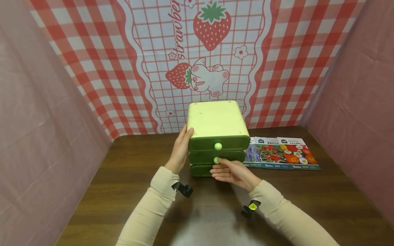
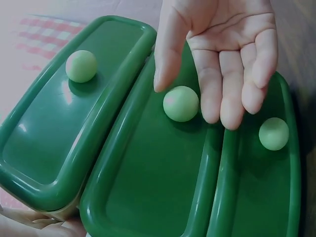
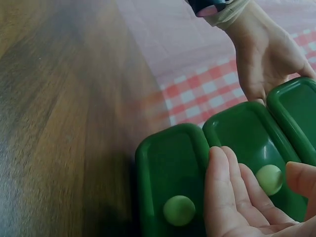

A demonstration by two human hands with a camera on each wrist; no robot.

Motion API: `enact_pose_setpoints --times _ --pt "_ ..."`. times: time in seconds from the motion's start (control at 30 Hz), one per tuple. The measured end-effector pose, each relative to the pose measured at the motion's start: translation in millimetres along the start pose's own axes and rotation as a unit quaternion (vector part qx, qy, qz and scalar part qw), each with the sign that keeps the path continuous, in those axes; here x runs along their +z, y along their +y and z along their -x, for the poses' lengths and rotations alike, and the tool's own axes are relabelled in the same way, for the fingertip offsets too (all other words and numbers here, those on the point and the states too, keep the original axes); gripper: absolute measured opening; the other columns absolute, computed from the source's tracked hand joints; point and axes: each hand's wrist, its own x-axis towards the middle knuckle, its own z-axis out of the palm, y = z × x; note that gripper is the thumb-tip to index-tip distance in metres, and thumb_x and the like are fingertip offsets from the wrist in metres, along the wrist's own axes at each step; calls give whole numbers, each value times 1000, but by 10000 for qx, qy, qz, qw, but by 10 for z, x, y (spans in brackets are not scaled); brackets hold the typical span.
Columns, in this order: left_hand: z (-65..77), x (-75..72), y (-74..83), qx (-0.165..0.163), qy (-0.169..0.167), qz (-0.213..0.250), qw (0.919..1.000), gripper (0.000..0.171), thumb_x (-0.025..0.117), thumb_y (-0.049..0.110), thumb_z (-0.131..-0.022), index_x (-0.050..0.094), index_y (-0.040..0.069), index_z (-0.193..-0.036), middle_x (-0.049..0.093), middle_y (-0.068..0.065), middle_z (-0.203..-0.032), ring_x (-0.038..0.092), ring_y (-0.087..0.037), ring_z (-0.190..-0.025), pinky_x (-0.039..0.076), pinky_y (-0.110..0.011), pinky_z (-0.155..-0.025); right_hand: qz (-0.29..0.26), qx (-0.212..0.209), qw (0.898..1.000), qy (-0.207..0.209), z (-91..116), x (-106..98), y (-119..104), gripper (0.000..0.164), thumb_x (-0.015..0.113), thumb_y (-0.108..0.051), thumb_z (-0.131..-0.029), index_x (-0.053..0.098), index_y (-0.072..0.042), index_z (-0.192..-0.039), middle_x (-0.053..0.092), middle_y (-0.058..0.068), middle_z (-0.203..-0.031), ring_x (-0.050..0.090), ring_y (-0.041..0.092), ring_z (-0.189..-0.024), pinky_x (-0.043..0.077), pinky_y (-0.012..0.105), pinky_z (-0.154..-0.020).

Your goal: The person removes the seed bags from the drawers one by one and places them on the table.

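Observation:
A small chest of drawers (image 1: 217, 118) with a pale yellow top and three dark green drawer fronts stands on the wooden table. Each drawer bears a round light green knob. My left hand (image 1: 181, 147) rests against the chest's left side, thumb at the upper front corner; part of its fingers is hidden behind the side. In front of the chest, my right hand (image 1: 232, 172) is at the middle drawer's knob (image 2: 180, 103), which lies between its thumb and its nearly straight fingers. Below this hand is the bottom drawer's knob (image 3: 179, 211). The top drawer's knob (image 1: 218, 146) is untouched.
To the right of the chest, several overlapping flower-picture packets (image 1: 298, 153) lie on the table (image 1: 138, 205). A red-and-white checked strawberry cloth (image 1: 281, 68) hangs right behind the chest. Pink cloth (image 1: 347, 85) hangs along both sides. Each wrist wears a black strap.

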Motion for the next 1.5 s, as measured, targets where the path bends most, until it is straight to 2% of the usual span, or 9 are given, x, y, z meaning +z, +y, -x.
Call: enact_pose_setpoints --times 0.13,0.27,0.43,0.7,1.1,1.37,1.5 --pt "-5 -10 17 -46 4 -138 9999 77 49 51 -99 13 18 -159 17 -5 -164 27 -27 -147 29 -47 -120 30 -64 10000 35 -29 30 24 65 54 -39 -100 46 15 -136 73 9 -105 72 17 -96 57 31 -90" --pt "2 -14 41 -144 55 -310 9994 77 49 52 -98 15 19 -159 16 -4 -165 21 -26 -150 26 -49 -120 -42 -174 9998 122 -52 56 46 66 54 -40 -100 44 14 -136 73 9 -105 72 16 -95 57 30 -90" --pt "2 -6 56 -223 108 -338 9991 77 50 53 -97 18 20 -158 21 -3 -164 27 -27 -147 31 -52 -117 -145 -282 9991 288 -67 77 69 64 53 -38 -101 44 14 -136 74 9 -101 73 15 -91 58 28 -87" --pt "-1 -11 58 -96 162 -476 9987 74 50 52 -98 21 19 -158 24 -2 -163 26 -21 -148 29 -41 -120 40 -329 9986 407 -23 101 85 64 55 -41 -100 48 13 -134 74 7 -99 72 14 -91 58 27 -85" --pt "9 -5 57 39 126 -615 9980 74 51 54 -97 23 19 -157 26 -1 -162 27 -20 -148 26 -40 -121 406 -428 9974 412 174 124 140 68 58 -45 -97 51 14 -130 74 7 -100 72 17 -94 58 31 -88" --pt "23 8 46 54 117 -553 9984 74 52 52 -98 23 18 -157 29 -2 -161 33 -21 -144 29 -41 -120 485 -300 9978 349 327 126 193 74 60 -48 -95 49 16 -131 75 7 -99 72 16 -92 59 31 -87" --pt "20 7 45 30 116 -529 9985 74 52 51 -98 23 17 -157 30 -4 -160 34 -22 -144 29 -42 -119 546 -233 9977 319 433 147 240 72 60 -47 -95 51 15 -129 75 7 -97 73 15 -90 59 31 -86"
